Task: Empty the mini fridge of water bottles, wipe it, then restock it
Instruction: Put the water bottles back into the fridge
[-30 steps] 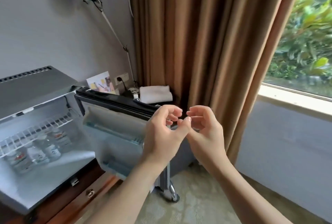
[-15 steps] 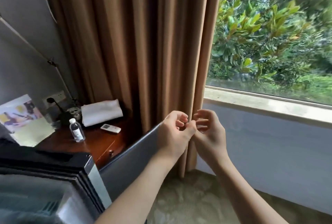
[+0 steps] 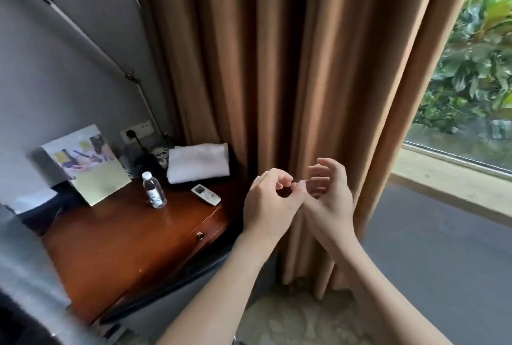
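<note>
Both hands meet empty, left hand (image 3: 270, 200) fingers curled, right hand (image 3: 328, 195) fingers loosely apart; small clear plastic water bottle (image 3: 153, 190) stands left of them, probably parked for restocking.

Head view, forward-down, close over hands (image 3: 299, 200)

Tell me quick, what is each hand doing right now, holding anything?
Left hand: fingers curled, thumb meeting fingertips, holding nothing visible.
Right hand: fingers loosely spread, open, holding nothing.
</note>
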A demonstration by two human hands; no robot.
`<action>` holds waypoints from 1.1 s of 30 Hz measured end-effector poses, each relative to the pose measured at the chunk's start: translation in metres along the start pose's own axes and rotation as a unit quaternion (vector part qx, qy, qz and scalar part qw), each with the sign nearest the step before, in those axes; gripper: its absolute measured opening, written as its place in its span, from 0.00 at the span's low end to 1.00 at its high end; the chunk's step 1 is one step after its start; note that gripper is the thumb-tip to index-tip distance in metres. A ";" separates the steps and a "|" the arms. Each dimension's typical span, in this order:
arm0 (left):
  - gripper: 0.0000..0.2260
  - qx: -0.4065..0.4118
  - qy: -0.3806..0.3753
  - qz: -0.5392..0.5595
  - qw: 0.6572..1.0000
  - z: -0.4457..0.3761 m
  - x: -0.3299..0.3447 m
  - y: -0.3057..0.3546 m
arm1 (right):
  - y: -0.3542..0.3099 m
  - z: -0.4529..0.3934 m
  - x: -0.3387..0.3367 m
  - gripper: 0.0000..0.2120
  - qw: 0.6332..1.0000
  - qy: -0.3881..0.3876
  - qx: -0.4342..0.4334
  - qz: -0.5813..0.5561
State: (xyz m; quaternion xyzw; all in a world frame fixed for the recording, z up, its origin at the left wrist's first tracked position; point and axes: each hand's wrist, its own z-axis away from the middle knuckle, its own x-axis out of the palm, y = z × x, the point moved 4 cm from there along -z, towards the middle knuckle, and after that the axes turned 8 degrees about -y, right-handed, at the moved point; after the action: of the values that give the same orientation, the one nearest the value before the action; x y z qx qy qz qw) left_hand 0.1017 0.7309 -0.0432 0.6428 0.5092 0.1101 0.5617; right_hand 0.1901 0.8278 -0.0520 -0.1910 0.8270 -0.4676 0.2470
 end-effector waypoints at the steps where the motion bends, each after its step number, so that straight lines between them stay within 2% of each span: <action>1: 0.09 -0.018 0.018 -0.008 1.000 -0.011 0.000 -0.009 | 0.009 -0.016 0.009 0.26 1.000 -0.026 -0.005 -0.006; 8: 0.13 -0.137 0.150 -0.101 0.974 -0.046 -0.039 -0.062 | 0.037 -0.086 0.095 0.27 0.969 -0.239 -0.048 -0.042; 15: 0.11 -0.229 0.247 -0.135 0.932 -0.051 -0.096 -0.119 | 0.048 -0.101 0.207 0.28 0.931 -0.358 -0.030 -0.068; 19: 0.12 -0.282 0.263 -0.126 0.914 -0.061 -0.121 -0.166 | 0.061 -0.110 0.268 0.29 0.914 -0.400 -0.018 -0.064; 23: 0.20 -0.300 0.289 -0.121 0.901 -0.089 -0.150 -0.224 | 0.087 -0.125 0.330 0.29 0.911 -0.405 0.025 -0.071; 28: 0.22 -0.315 0.311 -0.126 0.888 -0.124 -0.187 -0.319 | 0.141 -0.140 0.426 0.36 0.888 -0.441 0.091 -0.094; 31: 0.27 -0.336 0.272 -0.122 0.893 -0.149 -0.208 -0.397 | 0.185 -0.142 0.500 0.35 0.867 -0.478 0.115 -0.085; 33: 0.31 -0.358 0.248 -0.134 0.890 -0.168 -0.221 -0.449 | 0.214 -0.144 0.548 0.40 0.856 -0.502 0.111 -0.062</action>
State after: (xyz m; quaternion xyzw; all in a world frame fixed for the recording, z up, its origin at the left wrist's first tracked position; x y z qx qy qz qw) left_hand -0.3579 0.5947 -0.2651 0.2760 0.6390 0.3642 0.6187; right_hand -0.3536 0.7308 -0.3000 -0.4219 0.5201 -0.4109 0.6186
